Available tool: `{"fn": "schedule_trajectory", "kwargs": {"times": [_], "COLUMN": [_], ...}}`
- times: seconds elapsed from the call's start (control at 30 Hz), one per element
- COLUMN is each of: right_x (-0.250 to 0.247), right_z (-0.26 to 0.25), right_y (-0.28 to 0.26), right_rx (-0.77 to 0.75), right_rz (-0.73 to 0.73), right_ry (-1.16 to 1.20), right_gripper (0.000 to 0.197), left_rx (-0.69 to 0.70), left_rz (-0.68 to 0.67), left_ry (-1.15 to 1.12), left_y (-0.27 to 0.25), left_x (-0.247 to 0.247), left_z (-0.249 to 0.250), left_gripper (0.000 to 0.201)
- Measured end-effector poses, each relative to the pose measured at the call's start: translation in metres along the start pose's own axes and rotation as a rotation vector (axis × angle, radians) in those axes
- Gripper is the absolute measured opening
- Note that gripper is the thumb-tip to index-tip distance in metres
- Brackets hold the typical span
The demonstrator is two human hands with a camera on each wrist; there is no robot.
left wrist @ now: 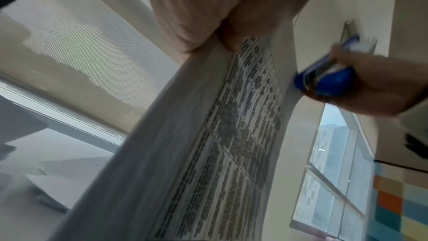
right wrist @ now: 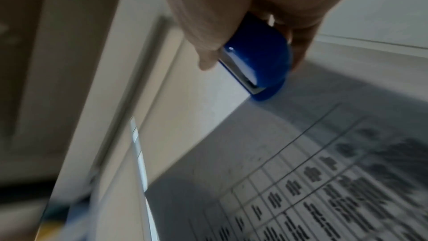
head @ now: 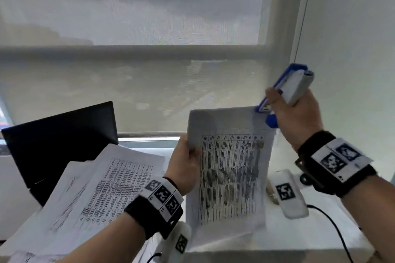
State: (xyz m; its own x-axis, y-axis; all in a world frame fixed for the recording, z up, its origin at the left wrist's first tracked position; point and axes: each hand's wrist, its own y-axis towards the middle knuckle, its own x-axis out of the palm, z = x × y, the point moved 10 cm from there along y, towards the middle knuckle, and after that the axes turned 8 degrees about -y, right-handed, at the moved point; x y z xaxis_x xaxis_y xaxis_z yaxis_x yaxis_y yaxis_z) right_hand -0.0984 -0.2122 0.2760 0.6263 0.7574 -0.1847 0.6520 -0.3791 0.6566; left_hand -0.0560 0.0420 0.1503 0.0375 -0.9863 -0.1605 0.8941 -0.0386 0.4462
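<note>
Head view, left hand: the left hand (head: 186, 168) is pinching the left edge of the white printed sheets with a dense table (head: 230, 168), thumb on the front. It is holding them upright above the white worktop (head: 320, 230), probably so the top corner is standing free for fastening.
Head view, right hand: the right hand (head: 297, 119) is wrapping its fingers round a blue and white plastic stapler (head: 286, 87). It is tilting the nose down onto the sheets' top right corner.
Head view, stapler mouth: the corner seems to be sitting between the stapler's two blue halves, though blur is hiding how deep.
Head view, surroundings: loose printed pages (head: 102, 188) are lying fanned on the left of the worktop, overlapping an open black laptop (head: 59, 141). That is likely a pile set aside within reach.
Left wrist view, grip: the left hand (left wrist: 208, 6) is gripping the sheets (left wrist: 220, 144) near their upper edge, and they are hanging down and curving slightly.
Left wrist view, tool: the stapler (left wrist: 329, 78) is meeting the far edge of the sheets, with the right hand (left wrist: 382, 87) closing round its rear.
Right wrist view, grip: the right hand (right wrist: 231, 6) is clasping the stapler (right wrist: 257, 61) from above, thumb on one side and fingers on the other, ready for squeezing.
Right wrist view, contact: the blue nose is touching the blank margin at the corner of the sheets (right wrist: 301, 171), clear of the printed table.
</note>
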Motion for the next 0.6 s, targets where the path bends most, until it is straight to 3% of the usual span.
{"fn": "schedule_trajectory", "kwargs": {"times": [0.1, 0.2, 0.27, 0.37, 0.5, 0.6], "right_x": [0.021, 0.027, 0.025, 0.034, 0.049, 0.056], "right_z": [-0.036, -0.057, -0.060, -0.052, -0.051, -0.064], "right_y": [-0.007, -0.013, -0.013, -0.013, -0.022, -0.024], "right_rx": [-0.142, -0.229, -0.232, -0.175, -0.200, -0.249], "right_rz": [-0.022, 0.040, 0.096, 0.058, -0.005, -0.025], "right_ry": [-0.069, 0.009, 0.050, 0.067, 0.017, 0.037], "right_gripper": [0.033, 0.026, 0.027, 0.031, 0.034, 0.041], "left_rx": [0.003, -0.001, -0.017, -0.008, 0.044, 0.136], "left_rz": [-0.018, -0.033, -0.047, -0.066, -0.131, -0.183], "left_ry": [-0.003, -0.013, -0.029, -0.046, -0.046, 0.001], "left_y": [-0.007, -0.013, -0.015, -0.016, -0.018, -0.024], "left_x": [0.012, 0.016, 0.014, 0.010, 0.020, 0.028], "left_z": [0.010, 0.015, 0.015, 0.020, 0.029, 0.039], "left_gripper": [0.024, 0.019, 0.022, 0.034, 0.016, 0.026]}}
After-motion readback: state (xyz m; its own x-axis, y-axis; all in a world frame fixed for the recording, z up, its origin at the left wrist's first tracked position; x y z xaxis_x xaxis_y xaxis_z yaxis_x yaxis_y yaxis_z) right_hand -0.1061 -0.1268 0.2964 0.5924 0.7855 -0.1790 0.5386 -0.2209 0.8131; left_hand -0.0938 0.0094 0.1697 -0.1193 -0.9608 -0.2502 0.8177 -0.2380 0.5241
